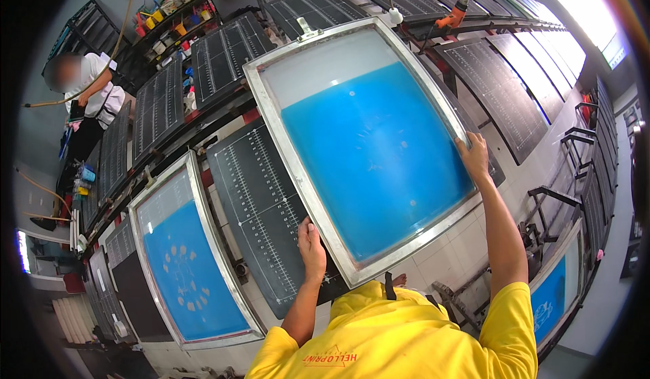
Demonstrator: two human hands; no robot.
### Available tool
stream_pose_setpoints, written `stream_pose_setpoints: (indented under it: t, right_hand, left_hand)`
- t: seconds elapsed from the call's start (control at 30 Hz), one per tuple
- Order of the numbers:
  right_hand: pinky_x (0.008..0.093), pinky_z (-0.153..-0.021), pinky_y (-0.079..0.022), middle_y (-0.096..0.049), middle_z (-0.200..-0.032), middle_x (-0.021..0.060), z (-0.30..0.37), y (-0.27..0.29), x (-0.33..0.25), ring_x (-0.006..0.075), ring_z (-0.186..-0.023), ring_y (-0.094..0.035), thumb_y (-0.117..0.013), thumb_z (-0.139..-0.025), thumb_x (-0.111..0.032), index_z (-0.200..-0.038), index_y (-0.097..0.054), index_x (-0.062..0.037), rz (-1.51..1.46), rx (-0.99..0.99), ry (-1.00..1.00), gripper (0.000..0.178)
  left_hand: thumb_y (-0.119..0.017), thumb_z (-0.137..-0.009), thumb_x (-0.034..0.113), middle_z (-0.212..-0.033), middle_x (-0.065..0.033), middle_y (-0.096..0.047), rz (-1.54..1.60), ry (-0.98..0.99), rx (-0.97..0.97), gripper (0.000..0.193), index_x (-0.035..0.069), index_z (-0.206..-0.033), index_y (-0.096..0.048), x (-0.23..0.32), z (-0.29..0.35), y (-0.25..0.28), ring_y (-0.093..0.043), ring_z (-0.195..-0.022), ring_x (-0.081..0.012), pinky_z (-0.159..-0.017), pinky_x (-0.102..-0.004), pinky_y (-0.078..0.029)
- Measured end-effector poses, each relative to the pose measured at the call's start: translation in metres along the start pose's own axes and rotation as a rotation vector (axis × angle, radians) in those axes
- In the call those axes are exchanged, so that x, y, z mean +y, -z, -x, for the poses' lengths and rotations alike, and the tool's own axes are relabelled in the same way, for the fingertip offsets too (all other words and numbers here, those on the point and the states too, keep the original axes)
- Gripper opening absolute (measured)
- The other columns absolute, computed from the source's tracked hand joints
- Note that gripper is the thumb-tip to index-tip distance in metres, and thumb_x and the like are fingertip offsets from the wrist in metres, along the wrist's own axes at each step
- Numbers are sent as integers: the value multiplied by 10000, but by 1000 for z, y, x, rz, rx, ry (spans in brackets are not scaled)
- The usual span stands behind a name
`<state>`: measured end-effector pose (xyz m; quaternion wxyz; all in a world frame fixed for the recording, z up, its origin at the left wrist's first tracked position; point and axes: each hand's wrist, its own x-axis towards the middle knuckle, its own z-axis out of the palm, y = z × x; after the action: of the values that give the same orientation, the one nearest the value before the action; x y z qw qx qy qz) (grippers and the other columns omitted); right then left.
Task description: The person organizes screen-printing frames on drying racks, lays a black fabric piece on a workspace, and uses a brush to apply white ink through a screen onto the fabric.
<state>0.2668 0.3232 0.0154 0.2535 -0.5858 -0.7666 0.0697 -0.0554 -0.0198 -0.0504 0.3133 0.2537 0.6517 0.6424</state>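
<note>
A large screen printing frame (304, 174) with a metal border and a blue-coated mesh is tilted in front of me, over a black pallet board. On its lower left side is my left hand (312, 252), its fingers closed against the metal edge. My right hand (474, 154) grips the right side, fingers curled over the rim. Faint small marks show in the blue coating, and a pale uncoated strip runs along the far end. A metal clamp (309, 32) sits on the far edge. The undersides of both hands are hidden.
Another blue screen frame (215, 257) lies to the left beside a black ruled board (252, 206). Rows of boards stretch away on both sides. An orange heat gun (452, 13) stands at the back; a person (88, 95) stands far left near shelves of ink tubs (177, 24).
</note>
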Motion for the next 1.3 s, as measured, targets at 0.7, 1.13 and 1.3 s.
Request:
stream_pose_setpoints:
  t: [0.7, 1.13, 1.3]
  right_hand:
    - [431, -978, -441, -602, -1183, 203, 68, 47, -21, 385, -1132, -562, -643, -911, -140, -1221, -584, 17, -8, 169, 57, 352]
    - [425, -915, -473, -620, -1154, 167, 236, 166, -9, 343, -1076, -586, -734, -812, -137, -1172, -619, -19, -134, 223, -126, 396]
    - [420, -911, -474, -625, -1150, 163, 294, 229, 31, 340, -1069, -587, -727, -820, -146, -1183, -618, -28, -72, 363, -197, 397]
  left_hand:
    - [-363, -1053, 352, -1244, -215, -562, -31, 147, -11, 539, -103, -1328, -457, -2, -28, 10, -546, -1138, -275, -994, -361, -415]
    - [-314, -992, 514, -1179, -133, -549, -319, -189, 290, 629, 19, -1318, -523, 39, -60, 2, -518, -1104, -254, -893, -440, -430]
    - [-342, -1039, 485, -893, -156, -590, -406, -675, 397, 542, 23, -920, -599, 106, -32, -48, -531, -806, -296, -776, -456, -442]
